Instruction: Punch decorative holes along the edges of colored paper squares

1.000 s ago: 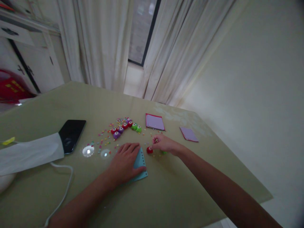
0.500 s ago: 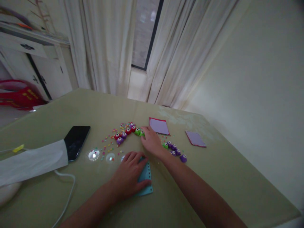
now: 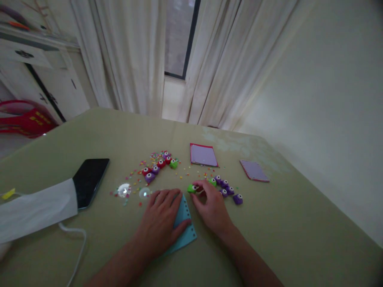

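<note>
My left hand [image 3: 163, 219] lies flat with its fingers stretched over a light blue sheet with a row of holes [image 3: 186, 235], covering much of it. Just beyond the sheet's upper right corner, the thumb and fingertips of my right hand [image 3: 211, 205] pinch a small green piece with an eye on it [image 3: 191, 188]. Several purple eyed pieces [image 3: 229, 190] and a green one [image 3: 212, 182] sit right beside my right hand, which partly hides them. Farther left is a cluster of red, purple and green eyed pieces [image 3: 155, 170].
Tiny coloured bits are scattered around the left cluster, near two clear shiny discs [image 3: 123, 190]. Two lilac pads with red edges [image 3: 204, 155] [image 3: 254, 170] lie toward the back right. A black phone [image 3: 91, 179], white paper [image 3: 38, 209] and white cable [image 3: 80, 243] are at left.
My right hand first was beside a red eyed piece, then reached to the left cluster. Now it is back near the blue sheet with a green piece. The left hand stays on the sheet.
</note>
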Motion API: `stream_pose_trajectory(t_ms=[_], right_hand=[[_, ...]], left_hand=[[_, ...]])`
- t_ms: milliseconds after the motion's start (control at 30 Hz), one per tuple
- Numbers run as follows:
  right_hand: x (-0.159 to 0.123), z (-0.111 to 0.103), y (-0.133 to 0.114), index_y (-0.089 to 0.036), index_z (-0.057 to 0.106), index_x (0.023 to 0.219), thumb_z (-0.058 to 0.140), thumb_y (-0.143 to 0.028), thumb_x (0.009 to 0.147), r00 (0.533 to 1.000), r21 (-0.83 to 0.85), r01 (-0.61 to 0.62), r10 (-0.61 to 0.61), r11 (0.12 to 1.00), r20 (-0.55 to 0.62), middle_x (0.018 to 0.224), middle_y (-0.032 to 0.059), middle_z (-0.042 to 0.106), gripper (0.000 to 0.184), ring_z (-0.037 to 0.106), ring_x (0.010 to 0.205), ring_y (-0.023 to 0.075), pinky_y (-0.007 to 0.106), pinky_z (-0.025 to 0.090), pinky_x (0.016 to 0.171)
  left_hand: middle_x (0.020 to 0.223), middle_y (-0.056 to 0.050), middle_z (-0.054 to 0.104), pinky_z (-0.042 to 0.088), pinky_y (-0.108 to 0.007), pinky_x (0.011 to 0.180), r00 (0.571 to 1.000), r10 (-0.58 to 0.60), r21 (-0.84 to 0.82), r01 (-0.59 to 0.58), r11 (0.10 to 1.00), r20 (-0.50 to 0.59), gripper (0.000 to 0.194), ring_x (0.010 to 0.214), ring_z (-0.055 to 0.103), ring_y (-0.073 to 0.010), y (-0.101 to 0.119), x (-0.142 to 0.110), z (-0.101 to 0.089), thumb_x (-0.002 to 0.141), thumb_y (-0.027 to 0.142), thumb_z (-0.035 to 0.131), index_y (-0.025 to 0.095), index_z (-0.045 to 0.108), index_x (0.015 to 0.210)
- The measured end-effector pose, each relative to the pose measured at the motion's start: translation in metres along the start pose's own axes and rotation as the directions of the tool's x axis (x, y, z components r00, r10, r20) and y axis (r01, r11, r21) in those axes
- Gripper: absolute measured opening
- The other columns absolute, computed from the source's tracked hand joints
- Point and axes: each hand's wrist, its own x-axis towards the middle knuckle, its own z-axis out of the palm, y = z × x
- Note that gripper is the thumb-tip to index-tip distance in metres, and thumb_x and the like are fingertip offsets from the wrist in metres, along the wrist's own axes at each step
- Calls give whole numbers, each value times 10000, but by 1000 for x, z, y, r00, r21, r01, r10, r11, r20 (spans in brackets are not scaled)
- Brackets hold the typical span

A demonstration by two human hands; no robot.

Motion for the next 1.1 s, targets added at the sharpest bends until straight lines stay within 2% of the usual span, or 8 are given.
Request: stream_pose_trajectory(t_ms=[100, 233, 300, 633, 1100], right_hand=[[7, -6, 4, -200, 678, 1184, 690, -75, 904, 997, -19, -4, 6, 1000, 74, 1092, 80, 750, 306, 713, 971, 238, 368, 582, 889], [10, -9, 9, -183, 690, 1188, 677, -48, 905, 994, -116, 11, 2, 993, 109, 1166, 112, 754, 314, 683, 1124, 288, 441, 546, 1001], [9, -10, 9, -185, 695, 1188, 690, -44, 901, 992, -89, 0, 12, 996, 129, 1179, 105, 758, 319, 682, 1138, 281, 433, 537, 1014], [9, -17, 4, -224, 726, 1124, 758, -90, 861, 971, 118, -121, 93, 986, 222, 1074, 48, 782, 297, 717, 930, 213, 340, 556, 871], [7, -14, 1, -213, 740, 1110, 790, -76, 826, 967, 210, -147, 96, 967, 237, 1055, 30, 791, 320, 715, 887, 182, 303, 558, 847]], left_hand=[[1474, -132, 657, 436, -585, 1117, 999, 7, 18, -6, 1000, -45, 614, 1318, 591, -378, -4, -3, 2, 974, 583, 681, 206, 600, 1452], [1472, -124, 650, 436, -563, 1116, 996, 21, 9, -20, 1000, -86, 581, 1306, 596, -361, -9, -5, 6, 1003, 551, 647, 208, 573, 1466], [1462, -120, 654, 437, -564, 1114, 995, 21, 12, -20, 1000, -95, 570, 1298, 599, -361, -11, -7, 7, 1001, 548, 650, 213, 578, 1455], [1426, -95, 675, 477, -558, 1078, 998, 24, -3, -24, 1000, -65, 519, 1267, 621, -364, -14, -4, 1, 976, 586, 676, 269, 655, 1386], [1435, -99, 668, 467, -537, 1085, 998, 24, -27, -25, 999, -64, 528, 1282, 613, -351, -13, -3, -1, 983, 557, 677, 252, 630, 1412]])
